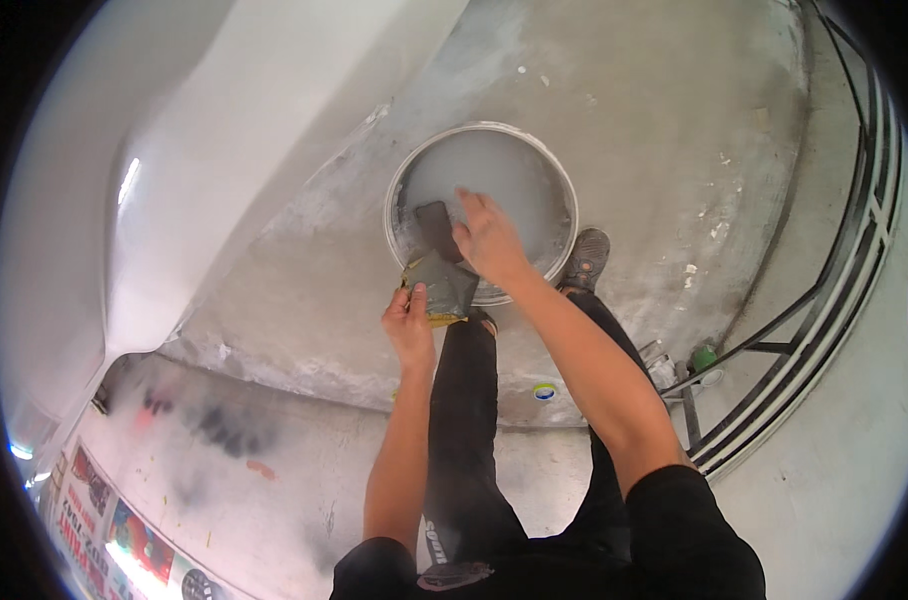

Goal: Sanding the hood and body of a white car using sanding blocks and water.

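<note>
A round bucket (481,128) of cloudy grey liquid stands on the floor in front of me. My left hand (410,322) is closed on the edge of a floppy grey-green sheet (440,286) with yellow edges, at the bucket's near left rim. Just beyond that sheet, a dark grey rectangular piece (437,228) shows against the liquid; whether it is joined to the sheet I cannot tell. Over the bucket is my right hand (492,240), its fingers stretched out and its thumb close to the dark piece. No object shows in the right hand.
A large glossy white panel (204,130) curves along the left side. My shoe (587,258) is beside the bucket's right rim. A black metal frame (824,290) stands at the right, near a green object (704,357). A roll of tape (544,391) lies on the floor.
</note>
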The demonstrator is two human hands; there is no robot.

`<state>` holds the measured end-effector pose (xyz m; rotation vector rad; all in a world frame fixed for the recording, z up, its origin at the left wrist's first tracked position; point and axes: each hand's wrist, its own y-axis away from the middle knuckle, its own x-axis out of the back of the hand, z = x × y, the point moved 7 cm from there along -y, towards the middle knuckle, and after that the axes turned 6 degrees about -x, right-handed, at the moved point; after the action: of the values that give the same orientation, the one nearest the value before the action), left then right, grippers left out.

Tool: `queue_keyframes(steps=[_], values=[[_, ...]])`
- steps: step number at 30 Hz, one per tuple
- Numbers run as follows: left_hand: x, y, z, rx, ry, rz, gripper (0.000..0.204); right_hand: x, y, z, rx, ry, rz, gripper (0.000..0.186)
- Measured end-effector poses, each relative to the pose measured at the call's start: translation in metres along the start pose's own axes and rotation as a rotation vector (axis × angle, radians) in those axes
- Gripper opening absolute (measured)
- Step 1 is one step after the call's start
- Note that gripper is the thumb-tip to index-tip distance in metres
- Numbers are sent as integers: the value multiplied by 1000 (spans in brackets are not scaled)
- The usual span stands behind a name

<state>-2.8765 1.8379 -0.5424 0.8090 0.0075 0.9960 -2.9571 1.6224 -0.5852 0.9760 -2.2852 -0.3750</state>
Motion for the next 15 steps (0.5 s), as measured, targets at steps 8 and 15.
queue_keyframes(steps=[8, 15], values=[[-23, 1, -1, -40, 110, 9, 24, -7, -27, 77, -295, -81, -38, 45], [-28, 57, 104, -253, -144, -81, 20, 97, 87, -37, -164, -499, -81, 51]])
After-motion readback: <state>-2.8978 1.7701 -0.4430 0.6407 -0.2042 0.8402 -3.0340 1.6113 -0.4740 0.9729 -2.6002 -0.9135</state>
